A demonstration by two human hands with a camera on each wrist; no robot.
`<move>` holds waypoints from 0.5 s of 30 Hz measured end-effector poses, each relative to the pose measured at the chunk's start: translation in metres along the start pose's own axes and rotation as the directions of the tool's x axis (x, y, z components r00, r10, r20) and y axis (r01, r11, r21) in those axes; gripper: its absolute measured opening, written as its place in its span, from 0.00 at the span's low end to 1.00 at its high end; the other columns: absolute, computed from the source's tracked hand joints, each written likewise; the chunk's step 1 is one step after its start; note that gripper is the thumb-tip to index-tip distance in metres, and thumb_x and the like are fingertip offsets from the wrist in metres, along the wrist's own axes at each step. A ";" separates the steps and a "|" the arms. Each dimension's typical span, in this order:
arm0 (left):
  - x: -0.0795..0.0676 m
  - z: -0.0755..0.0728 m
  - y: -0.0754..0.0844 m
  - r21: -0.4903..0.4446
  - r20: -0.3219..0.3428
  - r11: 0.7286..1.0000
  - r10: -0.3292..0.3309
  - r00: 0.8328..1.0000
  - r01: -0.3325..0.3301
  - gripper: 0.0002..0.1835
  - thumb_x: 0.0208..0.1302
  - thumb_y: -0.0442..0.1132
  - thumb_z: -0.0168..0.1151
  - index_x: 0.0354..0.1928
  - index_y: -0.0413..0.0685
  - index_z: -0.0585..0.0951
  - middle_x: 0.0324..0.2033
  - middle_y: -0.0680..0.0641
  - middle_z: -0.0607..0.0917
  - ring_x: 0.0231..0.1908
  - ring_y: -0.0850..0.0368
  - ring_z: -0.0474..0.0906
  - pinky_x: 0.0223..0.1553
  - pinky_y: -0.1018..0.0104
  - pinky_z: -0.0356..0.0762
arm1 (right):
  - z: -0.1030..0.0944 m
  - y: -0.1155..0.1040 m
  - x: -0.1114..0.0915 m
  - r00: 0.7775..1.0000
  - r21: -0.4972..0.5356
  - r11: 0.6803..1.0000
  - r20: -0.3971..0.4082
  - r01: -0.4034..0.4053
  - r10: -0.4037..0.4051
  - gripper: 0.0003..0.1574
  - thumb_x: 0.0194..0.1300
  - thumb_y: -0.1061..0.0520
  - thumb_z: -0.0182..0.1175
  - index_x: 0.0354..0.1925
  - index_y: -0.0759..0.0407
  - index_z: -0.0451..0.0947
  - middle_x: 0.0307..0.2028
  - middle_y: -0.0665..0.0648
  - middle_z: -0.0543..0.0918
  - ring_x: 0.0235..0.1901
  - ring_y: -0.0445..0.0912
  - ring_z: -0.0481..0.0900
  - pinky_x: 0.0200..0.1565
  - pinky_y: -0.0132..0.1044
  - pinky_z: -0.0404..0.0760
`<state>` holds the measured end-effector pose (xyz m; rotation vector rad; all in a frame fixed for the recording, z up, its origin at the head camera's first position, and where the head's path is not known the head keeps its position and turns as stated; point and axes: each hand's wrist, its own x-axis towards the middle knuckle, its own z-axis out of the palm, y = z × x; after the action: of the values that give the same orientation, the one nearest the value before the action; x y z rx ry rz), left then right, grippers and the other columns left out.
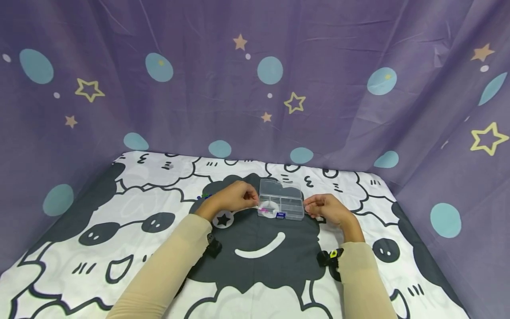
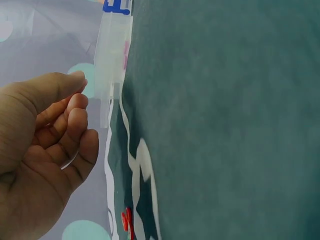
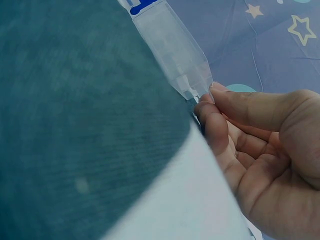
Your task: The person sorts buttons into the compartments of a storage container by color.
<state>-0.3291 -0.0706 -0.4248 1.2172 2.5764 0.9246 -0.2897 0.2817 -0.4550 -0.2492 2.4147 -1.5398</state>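
Note:
A clear plastic compartment box (image 1: 292,212) lies on the dark part of the printed cloth, its see-through lid (image 1: 275,188) raised at the back. It has a blue latch (image 1: 280,215) at the front, and a small pink piece (image 1: 263,210) shows in its left part. My left hand (image 1: 240,196) is at the box's left side, fingers loosely curled; in the left wrist view its thumb tip stops just short of the box wall. With thumb and fingertips, my right hand (image 1: 324,207) pinches the right end of the box, as the right wrist view shows.
Small blue and green pieces (image 1: 204,196) lie on the cloth behind my left wrist. A small red item (image 2: 128,223) shows low in the left wrist view. Purple curtains (image 1: 223,110) with stars and dots hang behind and on both sides of the cloth-covered surface (image 1: 151,199).

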 end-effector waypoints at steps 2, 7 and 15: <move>-0.002 -0.002 -0.002 0.002 -0.006 1.000 -0.003 1.000 0.003 0.04 0.70 0.36 0.66 0.37 0.47 0.87 0.28 0.55 0.85 0.27 0.64 0.77 0.34 0.67 0.78 | 0.000 0.000 0.000 1.000 0.000 1.000 0.000 -0.002 0.002 0.16 0.71 0.65 0.62 0.54 0.72 0.80 0.38 0.57 0.86 0.34 0.45 0.83 0.40 0.37 0.84; -0.007 -0.006 -0.007 0.010 -0.017 1.000 -0.013 1.000 0.014 0.04 0.70 0.36 0.66 0.37 0.47 0.87 0.28 0.55 0.85 0.27 0.64 0.77 0.34 0.67 0.78 | 0.001 -0.001 0.001 1.000 0.001 1.000 -0.001 -0.008 0.008 0.16 0.71 0.64 0.63 0.54 0.72 0.80 0.39 0.57 0.87 0.34 0.45 0.83 0.40 0.37 0.84; -0.016 -0.013 -0.011 0.011 -0.027 0.999 -0.040 0.999 0.040 0.03 0.69 0.36 0.67 0.36 0.47 0.87 0.27 0.55 0.84 0.26 0.63 0.77 0.33 0.66 0.78 | 0.001 -0.002 0.001 1.000 0.011 1.000 0.006 -0.002 0.002 0.18 0.71 0.64 0.63 0.55 0.75 0.78 0.41 0.61 0.87 0.35 0.44 0.83 0.41 0.37 0.84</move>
<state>-0.3304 -0.0940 -0.4224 1.1596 2.6205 0.9256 -0.2903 0.2800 -0.4538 -0.2484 2.4007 -1.5482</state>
